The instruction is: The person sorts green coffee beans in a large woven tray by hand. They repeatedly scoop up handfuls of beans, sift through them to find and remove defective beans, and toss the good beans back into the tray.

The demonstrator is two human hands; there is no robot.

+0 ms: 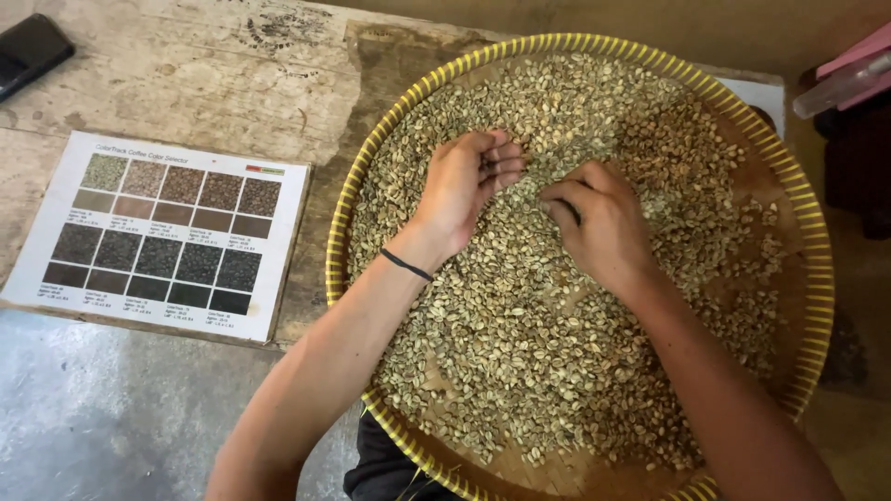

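Note:
A wide round woven tray with a yellow rim (345,199) holds a spread of pale green unroasted coffee beans (520,343). My left hand (469,186) rests on the beans near the tray's middle, fingers curled inward, with a thin black band on its wrist. Just to its right, my right hand (603,218) also lies on the beans, fingers bent and pinched together near the left hand's fingertips. Whether either hand holds beans is hidden by the curled fingers.
A printed colour chart card (162,232) with rows of brown and dark swatches lies on the worn wooden table, left of the tray. A black phone (28,51) sits at the far left corner. A pink object and a clear bottle (849,74) stand at the upper right.

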